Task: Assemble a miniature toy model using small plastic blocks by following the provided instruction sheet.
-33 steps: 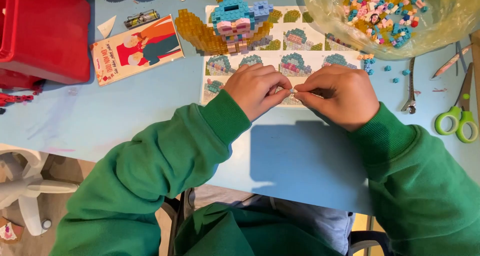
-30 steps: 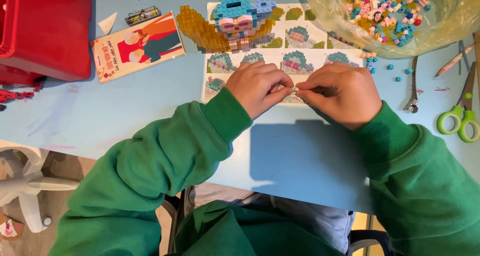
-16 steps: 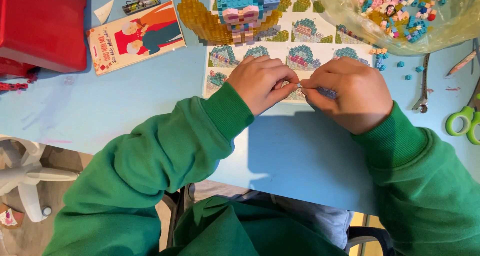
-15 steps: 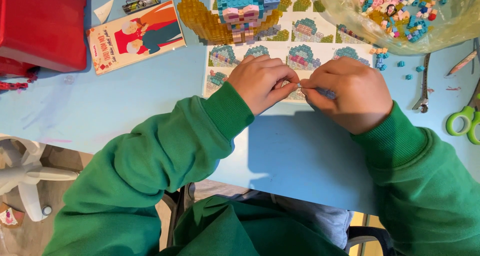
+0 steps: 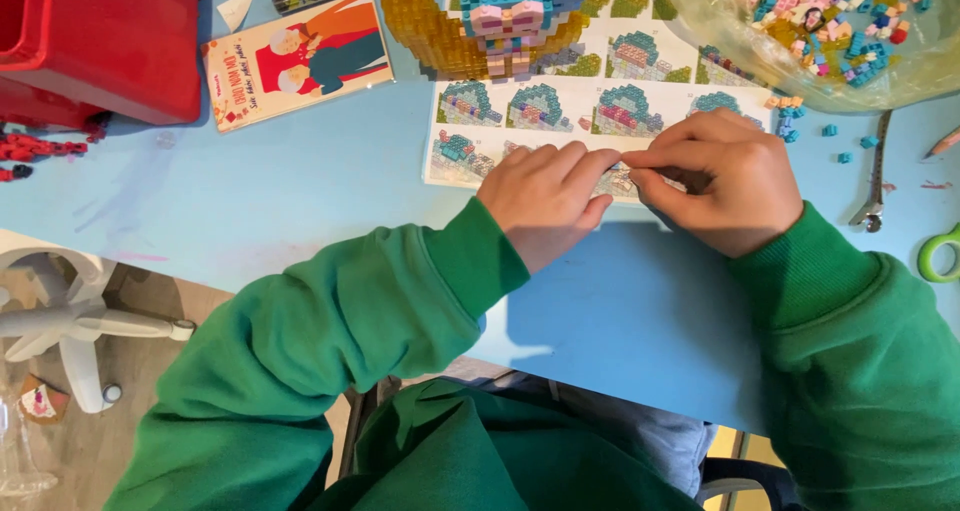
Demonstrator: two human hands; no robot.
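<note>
At frame centre the left hand (image 5: 545, 199) and right hand (image 5: 722, 179) pinch together over the instruction sheet (image 5: 560, 106), fingers curled around a tiny piece they hide, while the block figure (image 5: 505, 16) beyond is cut off at the top edge.

Your head has tipped, so everything has slid down the frame: the brick figure (image 5: 510, 21), once cut off at the top edge, now shows more fully, and the green scissors (image 5: 938, 253) have drifted out to the right edge. Your left hand (image 5: 545, 201) and right hand (image 5: 722, 179) have stayed pressed together at centre, but the fingers (image 5: 660, 157) of the right now stretch further across the instruction sheet (image 5: 600, 106). The red box (image 5: 100, 41) fills more of the upper left.
</note>
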